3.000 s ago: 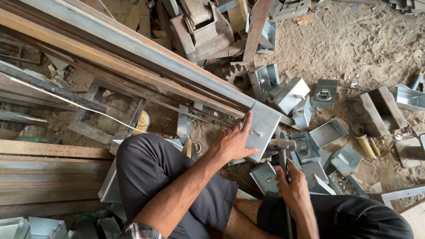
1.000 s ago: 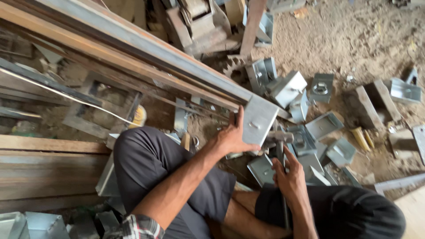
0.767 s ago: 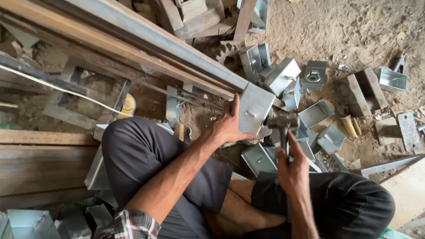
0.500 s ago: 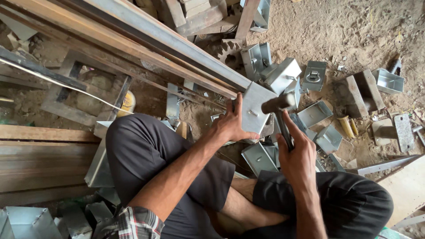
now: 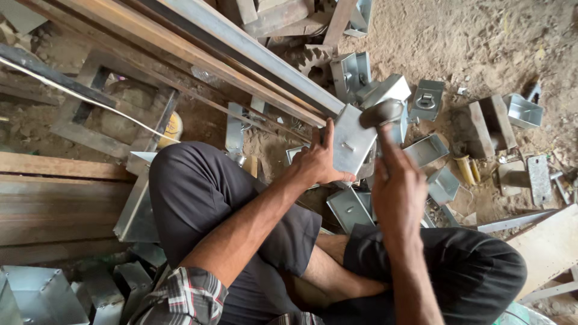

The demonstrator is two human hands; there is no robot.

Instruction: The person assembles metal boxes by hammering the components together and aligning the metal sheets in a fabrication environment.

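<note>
I sit on the ground with knees apart. My left hand (image 5: 318,161) grips a folded grey sheet-metal piece (image 5: 352,143) and steadies it against the end of a long metal channel (image 5: 253,57). My right hand (image 5: 397,189) is closed around the handle of a hammer (image 5: 380,113); its dark head is raised and blurred just above the piece's upper right corner. A small fastener or slot shows on the piece's flat face.
Several small galvanized metal boxes (image 5: 427,150) lie scattered on the sandy floor to the right. Wooden blocks (image 5: 484,123) sit further right. Long beams and wooden planks (image 5: 54,192) run along the left, and more metal boxes (image 5: 36,292) are stacked at bottom left.
My right hand has lifted the hammer from low beside my knee up to the top edge of the metal piece. My left hand keeps its hold on the piece.
</note>
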